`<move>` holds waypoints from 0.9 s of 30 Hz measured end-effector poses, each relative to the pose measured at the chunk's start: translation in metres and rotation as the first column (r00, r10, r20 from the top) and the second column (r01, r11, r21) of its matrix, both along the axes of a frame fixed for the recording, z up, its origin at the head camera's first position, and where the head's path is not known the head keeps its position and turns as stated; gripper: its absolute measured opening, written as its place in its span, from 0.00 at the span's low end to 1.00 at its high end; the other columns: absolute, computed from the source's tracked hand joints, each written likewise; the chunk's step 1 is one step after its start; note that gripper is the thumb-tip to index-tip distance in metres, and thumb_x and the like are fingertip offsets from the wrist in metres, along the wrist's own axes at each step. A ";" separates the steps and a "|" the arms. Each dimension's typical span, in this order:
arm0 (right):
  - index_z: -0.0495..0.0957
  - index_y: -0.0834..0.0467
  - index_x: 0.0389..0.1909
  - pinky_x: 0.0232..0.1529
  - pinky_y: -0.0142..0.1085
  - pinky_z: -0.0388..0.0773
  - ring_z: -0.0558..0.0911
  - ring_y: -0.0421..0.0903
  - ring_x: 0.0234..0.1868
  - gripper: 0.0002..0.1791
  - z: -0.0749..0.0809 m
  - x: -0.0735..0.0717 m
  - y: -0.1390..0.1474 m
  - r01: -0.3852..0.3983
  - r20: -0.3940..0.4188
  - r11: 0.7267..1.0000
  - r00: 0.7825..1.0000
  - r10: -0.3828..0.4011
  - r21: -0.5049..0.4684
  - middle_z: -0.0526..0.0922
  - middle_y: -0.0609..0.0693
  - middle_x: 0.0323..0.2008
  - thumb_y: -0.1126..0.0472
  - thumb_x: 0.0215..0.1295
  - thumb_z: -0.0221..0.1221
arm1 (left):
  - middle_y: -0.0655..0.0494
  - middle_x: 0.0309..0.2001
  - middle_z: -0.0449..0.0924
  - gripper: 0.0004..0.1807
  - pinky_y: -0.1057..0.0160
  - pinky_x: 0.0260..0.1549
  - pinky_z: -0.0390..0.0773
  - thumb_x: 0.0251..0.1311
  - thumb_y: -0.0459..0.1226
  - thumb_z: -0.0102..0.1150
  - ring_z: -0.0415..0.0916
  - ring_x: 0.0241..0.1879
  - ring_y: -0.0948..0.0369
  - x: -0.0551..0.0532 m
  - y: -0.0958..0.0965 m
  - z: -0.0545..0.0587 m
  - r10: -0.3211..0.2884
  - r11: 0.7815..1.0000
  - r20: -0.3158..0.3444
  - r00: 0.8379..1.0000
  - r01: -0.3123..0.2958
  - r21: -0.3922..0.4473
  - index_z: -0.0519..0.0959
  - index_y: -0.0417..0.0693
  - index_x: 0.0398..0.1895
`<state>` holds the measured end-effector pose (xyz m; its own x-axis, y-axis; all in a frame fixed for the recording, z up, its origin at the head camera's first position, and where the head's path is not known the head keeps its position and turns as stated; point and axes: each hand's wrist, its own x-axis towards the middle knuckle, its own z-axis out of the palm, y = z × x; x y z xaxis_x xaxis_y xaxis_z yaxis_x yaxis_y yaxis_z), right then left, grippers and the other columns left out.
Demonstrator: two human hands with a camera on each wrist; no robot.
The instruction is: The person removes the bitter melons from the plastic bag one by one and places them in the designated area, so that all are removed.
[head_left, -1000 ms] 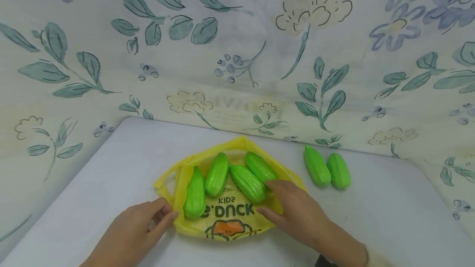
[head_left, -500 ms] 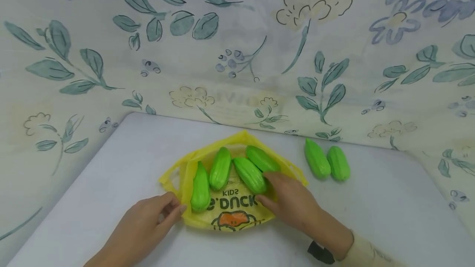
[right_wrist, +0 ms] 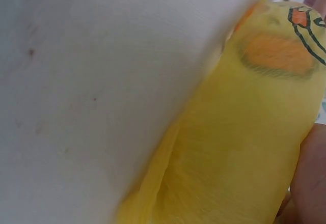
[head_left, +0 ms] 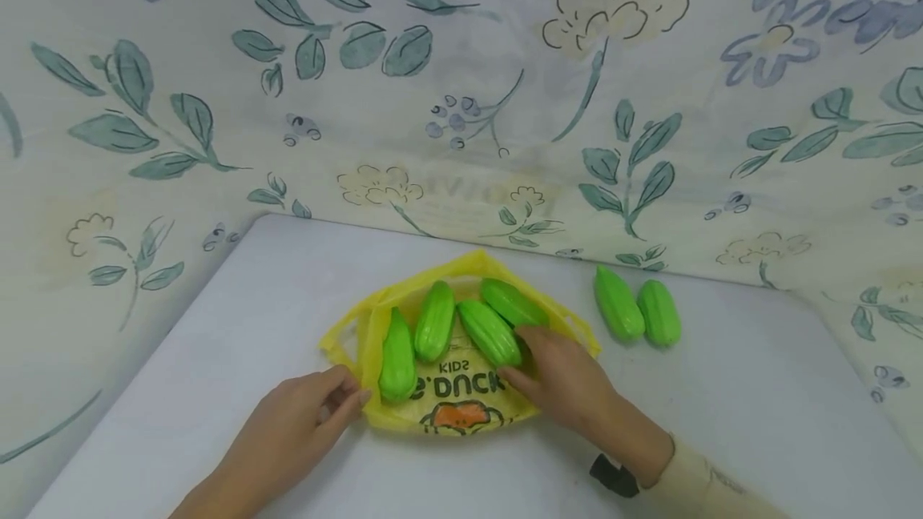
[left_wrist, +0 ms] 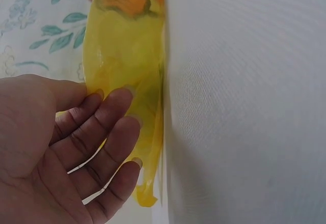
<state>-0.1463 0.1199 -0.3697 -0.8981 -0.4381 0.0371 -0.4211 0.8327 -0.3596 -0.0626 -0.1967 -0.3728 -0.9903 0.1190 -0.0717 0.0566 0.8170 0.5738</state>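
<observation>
A yellow plastic bag (head_left: 461, 395) printed with a duck and lettering lies mouth-up on the white table, with several bright green, ridged squashes inside, among them one squash (head_left: 398, 359) along the left side. My left hand (head_left: 299, 419) pinches the bag's left edge between thumb and index finger; the left wrist view shows the other fingers bent against the yellow plastic. My right hand (head_left: 570, 375) reaches over the right rim, thumb and fingers around the lower end of a squash (head_left: 489, 333). In the right wrist view, the bag's outer side hides most of that hand (right_wrist: 309, 178).
Two more green squashes, a pointed one (head_left: 618, 304) and a blunter one (head_left: 658, 313), lie side by side to the right of the bag. Behind the white table (head_left: 750, 391) hangs a floral cloth (head_left: 461, 86). A dark object (head_left: 614, 476) shows below my right wrist.
The whole head view shifts slightly to the right and up. Both hands, the bag and the squashes keep their places relative to each other.
</observation>
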 end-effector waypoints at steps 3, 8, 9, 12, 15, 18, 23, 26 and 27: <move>0.78 0.64 0.61 0.43 0.41 0.82 0.83 0.45 0.42 0.30 -0.001 0.001 -0.001 0.012 0.006 1.000 1.000 -0.012 -0.001 0.86 0.54 0.46 0.50 0.65 0.73 | 0.73 0.29 0.79 0.07 0.65 0.31 0.76 0.72 0.45 0.66 0.72 0.28 0.70 0.001 0.001 0.001 -0.003 1.000 -0.006 1.000 0.003 -0.005 0.80 0.58 0.36; 0.79 0.63 0.59 0.37 0.37 0.80 0.79 0.40 0.35 0.30 -0.002 0.000 -0.001 0.029 0.007 1.000 1.000 -0.029 0.003 0.85 0.50 0.41 0.48 0.65 0.73 | 0.73 0.28 0.79 0.07 0.65 0.31 0.77 0.72 0.44 0.66 0.72 0.28 0.71 0.002 0.001 0.003 -0.020 1.000 -0.053 0.998 0.019 -0.010 0.79 0.59 0.34; 0.79 0.63 0.59 0.36 0.36 0.79 0.78 0.40 0.34 0.29 -0.002 -0.001 -0.001 0.031 0.007 1.000 0.999 -0.031 0.004 0.84 0.49 0.40 0.48 0.65 0.72 | 0.73 0.28 0.79 0.07 0.65 0.31 0.77 0.72 0.44 0.66 0.72 0.28 0.71 0.002 0.001 0.003 -0.022 1.000 -0.064 0.998 0.021 -0.011 0.79 0.59 0.34; 0.80 0.62 0.57 0.34 0.35 0.77 0.76 0.39 0.31 0.28 -0.002 -0.002 -0.001 0.030 0.005 1.000 1.000 -0.030 0.008 0.82 0.46 0.36 0.48 0.65 0.72 | 0.73 0.28 0.79 0.07 0.65 0.32 0.77 0.72 0.44 0.66 0.73 0.28 0.72 0.003 0.001 0.004 -0.026 1.000 -0.087 0.996 0.025 -0.008 0.80 0.58 0.35; 0.80 0.61 0.54 0.31 0.34 0.76 0.75 0.39 0.30 0.26 -0.002 -0.002 -0.002 0.025 -0.001 1.000 1.000 -0.025 0.013 0.80 0.44 0.33 0.48 0.65 0.72 | 0.73 0.27 0.79 0.07 0.65 0.32 0.78 0.72 0.43 0.66 0.73 0.28 0.71 0.003 0.001 0.004 -0.022 1.000 -0.096 0.995 0.021 -0.003 0.80 0.58 0.34; 0.80 0.60 0.52 0.30 0.34 0.76 0.74 0.39 0.29 0.24 -0.003 -0.002 -0.002 0.022 -0.010 1.000 1.000 -0.022 0.016 0.78 0.43 0.31 0.47 0.66 0.72 | 0.72 0.28 0.80 0.07 0.64 0.32 0.78 0.72 0.43 0.66 0.74 0.29 0.71 0.004 0.001 0.004 -0.019 1.000 -0.096 0.995 0.019 -0.002 0.80 0.57 0.34; 0.81 0.60 0.52 0.30 0.35 0.75 0.74 0.40 0.28 0.24 -0.003 -0.002 -0.002 0.036 -0.011 0.999 0.999 -0.036 0.012 0.78 0.43 0.31 0.48 0.66 0.72 | 0.72 0.28 0.80 0.07 0.63 0.32 0.78 0.72 0.43 0.65 0.74 0.29 0.70 0.003 0.001 0.003 -0.023 1.000 -0.099 0.995 0.023 -0.001 0.80 0.57 0.35; 0.80 0.60 0.51 0.30 0.35 0.75 0.74 0.40 0.29 0.23 -0.003 -0.001 -0.003 0.041 -0.005 0.999 0.999 -0.041 0.009 0.78 0.43 0.31 0.48 0.66 0.72 | 0.71 0.28 0.80 0.07 0.64 0.32 0.78 0.72 0.43 0.65 0.74 0.29 0.70 0.003 0.000 0.003 -0.022 1.000 -0.093 0.995 0.022 0.002 0.80 0.56 0.35; 0.80 0.60 0.51 0.30 0.35 0.75 0.74 0.41 0.29 0.23 -0.003 -0.001 -0.003 0.041 -0.004 0.999 0.999 -0.041 0.009 0.78 0.43 0.30 0.48 0.67 0.71 | 0.71 0.28 0.80 0.07 0.64 0.32 0.78 0.72 0.43 0.65 0.74 0.29 0.70 0.003 0.000 0.003 -0.021 1.000 -0.093 0.995 0.021 0.001 0.80 0.56 0.35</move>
